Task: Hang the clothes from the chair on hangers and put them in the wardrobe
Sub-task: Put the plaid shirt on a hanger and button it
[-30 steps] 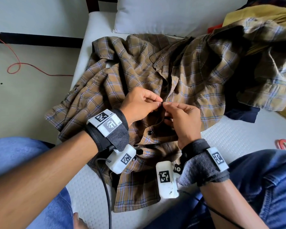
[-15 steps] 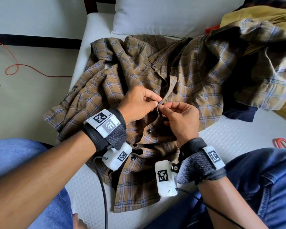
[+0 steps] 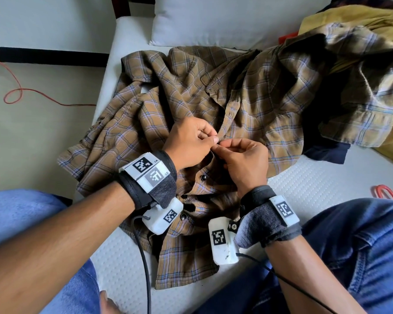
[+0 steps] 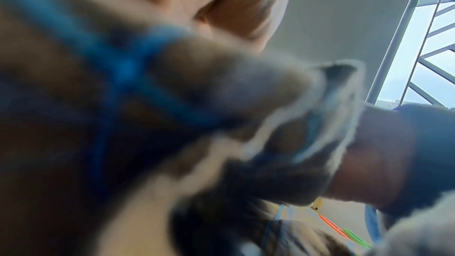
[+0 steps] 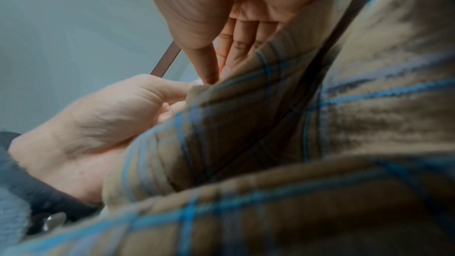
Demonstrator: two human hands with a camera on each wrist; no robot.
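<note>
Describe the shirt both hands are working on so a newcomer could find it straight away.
Start at the white mattress below the white pillow. The brown plaid shirt lies spread across it, with the left hand and right hand pinching its button placket. Unlike the mustard garment and navy cloth beside it, it has blue check lines and dark buttons.

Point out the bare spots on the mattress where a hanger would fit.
Bare mattress shows right of the plaid shirt, between the dark blue cloth and the person's right knee. A narrower strip lies beside the shirt's hem. The middle is crowded: both hands pinch the placket, and clothes are piled at far right.
</note>
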